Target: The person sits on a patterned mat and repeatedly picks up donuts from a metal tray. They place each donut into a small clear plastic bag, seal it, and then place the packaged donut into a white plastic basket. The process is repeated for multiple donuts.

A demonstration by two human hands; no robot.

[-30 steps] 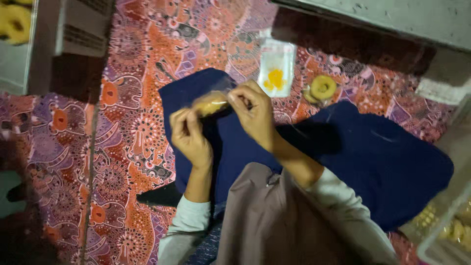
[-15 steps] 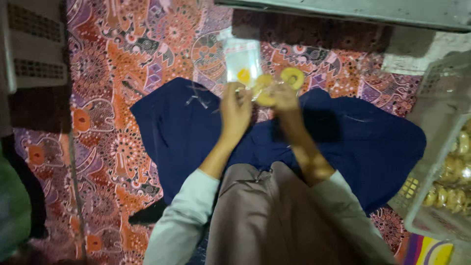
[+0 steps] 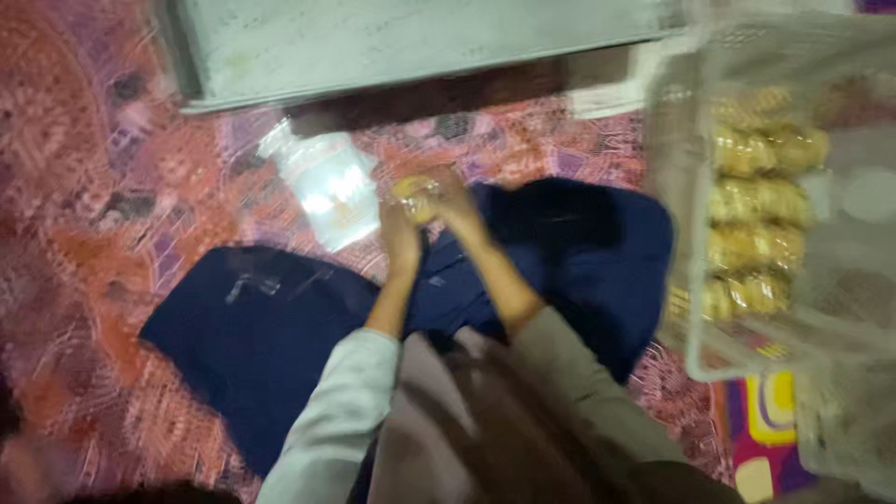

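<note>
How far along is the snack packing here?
Done: the white basket at right already holds rows of filled yellow snack packs. In hand: the left hand and right hand meet on one small yellow pack above the dark blue cloth. Left: a clear plastic bag lies beside them; the blur hides its contents.

floor: red patterned mat (image 3: 112, 187) | top: grey slab (image 3: 420, 42), perhaps concrete | light: dim, blurred

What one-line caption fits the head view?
Both hands, left hand and right hand, pinch a small yellow snack above dark blue cloth, beside a white basket.
</note>
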